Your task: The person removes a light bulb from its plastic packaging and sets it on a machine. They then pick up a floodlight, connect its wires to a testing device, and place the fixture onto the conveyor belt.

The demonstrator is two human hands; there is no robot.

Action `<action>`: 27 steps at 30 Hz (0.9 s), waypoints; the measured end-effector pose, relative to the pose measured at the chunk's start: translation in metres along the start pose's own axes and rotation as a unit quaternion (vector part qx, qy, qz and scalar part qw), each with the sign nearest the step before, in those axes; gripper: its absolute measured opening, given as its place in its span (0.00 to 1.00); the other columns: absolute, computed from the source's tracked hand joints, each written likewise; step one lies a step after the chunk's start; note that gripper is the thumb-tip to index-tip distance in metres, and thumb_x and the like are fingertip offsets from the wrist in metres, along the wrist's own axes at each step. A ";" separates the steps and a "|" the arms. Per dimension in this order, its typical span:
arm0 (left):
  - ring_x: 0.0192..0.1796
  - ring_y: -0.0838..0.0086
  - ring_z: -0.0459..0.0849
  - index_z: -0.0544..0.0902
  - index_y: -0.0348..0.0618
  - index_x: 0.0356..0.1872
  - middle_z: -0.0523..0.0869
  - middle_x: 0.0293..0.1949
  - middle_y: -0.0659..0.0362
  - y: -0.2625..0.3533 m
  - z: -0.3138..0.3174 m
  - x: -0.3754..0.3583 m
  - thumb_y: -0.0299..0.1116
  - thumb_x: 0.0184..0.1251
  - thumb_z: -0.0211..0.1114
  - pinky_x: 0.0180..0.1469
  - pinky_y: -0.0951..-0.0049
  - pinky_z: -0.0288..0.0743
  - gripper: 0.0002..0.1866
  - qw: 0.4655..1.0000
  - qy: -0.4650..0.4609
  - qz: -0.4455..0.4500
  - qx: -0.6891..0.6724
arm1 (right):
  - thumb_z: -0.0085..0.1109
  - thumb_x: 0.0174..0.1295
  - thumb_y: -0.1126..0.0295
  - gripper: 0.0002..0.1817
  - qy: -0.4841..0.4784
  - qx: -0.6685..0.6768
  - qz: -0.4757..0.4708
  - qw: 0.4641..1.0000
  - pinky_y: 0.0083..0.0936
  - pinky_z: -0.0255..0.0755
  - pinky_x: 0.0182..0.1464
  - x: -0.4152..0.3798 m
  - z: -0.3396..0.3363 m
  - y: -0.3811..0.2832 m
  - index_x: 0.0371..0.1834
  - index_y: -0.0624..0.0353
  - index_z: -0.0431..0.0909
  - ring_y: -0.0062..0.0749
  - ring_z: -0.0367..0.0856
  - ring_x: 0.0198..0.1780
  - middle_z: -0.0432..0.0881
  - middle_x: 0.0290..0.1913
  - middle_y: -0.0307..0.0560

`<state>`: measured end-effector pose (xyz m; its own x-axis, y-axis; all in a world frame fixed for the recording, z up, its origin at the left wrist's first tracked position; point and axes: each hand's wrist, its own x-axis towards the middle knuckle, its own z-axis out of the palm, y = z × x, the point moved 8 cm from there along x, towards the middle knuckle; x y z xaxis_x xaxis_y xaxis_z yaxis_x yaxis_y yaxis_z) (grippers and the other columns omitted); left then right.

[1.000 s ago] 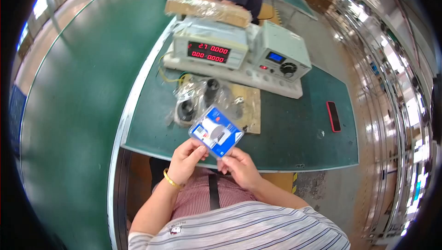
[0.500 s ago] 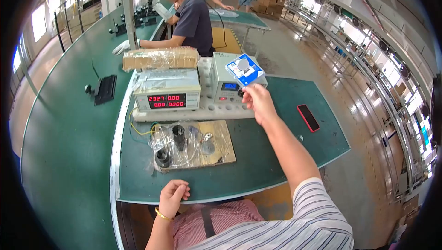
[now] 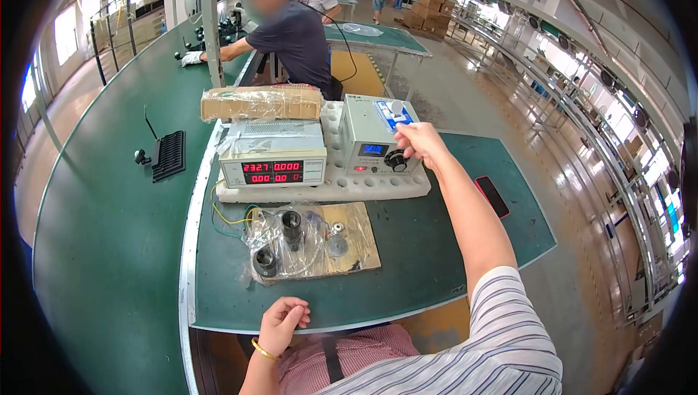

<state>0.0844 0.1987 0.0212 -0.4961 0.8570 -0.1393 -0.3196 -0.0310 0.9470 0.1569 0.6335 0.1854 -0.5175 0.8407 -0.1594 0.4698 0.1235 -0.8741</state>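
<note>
My right hand [image 3: 422, 142] reaches forward with fingers closed at the near edge of a blue-and-white card [image 3: 385, 113] bearing a pale round piece. The card overlaps the top of a grey instrument box [image 3: 360, 122], which has a small blue display and a black knob [image 3: 396, 160] just below my fingers. My left hand [image 3: 285, 322] is curled closed at the table's front edge, with nothing visible in it. Between my hands lies a wooden board [image 3: 356, 238] wrapped in clear film, carrying two black lamp sockets [image 3: 291, 229] and a metal contact.
A power meter [image 3: 273, 171] with red digits stands on white foam, a taped cardboard box [image 3: 262, 104] above it. A red-cased phone [image 3: 492, 196] lies right. Left, a black finned part [image 3: 169, 155] rests on the long green bench [image 3: 109, 249]. A gloved co-worker [image 3: 291, 42] sits ahead.
My right hand has brought the blue card down and back onto the instrument box's top. My left hand stays curled. The co-worker has leaned toward the bench, and the view has shifted slightly.
</note>
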 end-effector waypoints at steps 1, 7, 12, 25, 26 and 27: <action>0.35 0.77 0.82 0.78 0.34 0.45 0.83 0.36 0.57 -0.001 -0.001 0.000 0.25 0.71 0.56 0.38 0.77 0.78 0.07 1.000 -0.001 -0.003 -0.002 | 0.54 0.63 0.70 0.07 0.069 -0.063 -0.099 0.991 0.22 0.66 0.23 0.012 -0.014 -0.010 0.39 0.58 0.80 0.26 0.78 0.25 0.78 0.28 0.39; 0.36 0.76 0.82 0.78 0.33 0.45 0.83 0.38 0.56 -0.005 -0.003 0.002 0.25 0.71 0.56 0.40 0.76 0.79 0.07 0.999 -0.021 -0.011 -0.035 | 0.51 0.53 0.80 0.21 0.232 -0.399 -0.326 0.825 0.34 0.71 0.53 0.046 -0.024 -0.070 0.47 0.44 0.82 0.44 0.75 0.54 0.77 0.51 0.48; 0.36 0.75 0.82 0.78 0.33 0.44 0.84 0.38 0.54 -0.004 -0.003 0.000 0.24 0.71 0.56 0.40 0.75 0.79 0.07 0.998 -0.010 -0.020 -0.066 | 0.53 0.62 0.71 0.14 0.129 -0.527 -0.208 0.814 0.39 0.61 0.64 0.080 -0.003 -0.084 0.44 0.37 0.84 0.36 0.67 0.65 0.73 0.58 0.39; 0.31 0.77 0.78 0.81 0.36 0.33 0.80 0.28 0.60 0.171 -0.205 0.096 0.38 0.72 0.53 0.37 0.77 0.72 0.15 0.926 0.234 0.149 0.257 | 0.46 0.66 0.79 0.10 0.255 -0.267 -0.453 0.811 0.34 0.67 0.58 -0.059 -0.011 -0.049 0.46 0.66 0.76 0.46 0.75 0.53 0.78 0.49 0.55; 0.36 0.75 0.80 0.82 0.36 0.36 0.82 0.34 0.59 0.171 -0.242 0.118 0.37 0.70 0.57 0.41 0.76 0.73 0.13 0.917 0.300 0.120 0.234 | 0.46 0.67 0.80 0.08 0.244 -0.261 -0.425 0.832 0.33 0.67 0.56 -0.069 -0.015 -0.004 0.45 0.68 0.75 0.45 0.75 0.50 0.77 0.46 0.55; 0.44 0.70 0.80 0.82 0.37 0.40 0.82 0.42 0.55 0.176 -0.277 0.139 0.36 0.66 0.61 0.48 0.71 0.74 0.12 0.852 0.356 0.164 0.347 | 0.46 0.67 0.80 0.08 0.223 -0.233 -0.369 0.872 0.33 0.68 0.55 -0.082 -0.007 0.036 0.44 0.68 0.75 0.45 0.75 0.49 0.76 0.44 0.55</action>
<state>-0.2647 0.1698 0.0886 -0.9095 0.3241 0.2602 0.3629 0.3140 0.8773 0.2216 0.5726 0.1706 -0.5215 0.5505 0.6520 0.4207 0.8306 -0.3648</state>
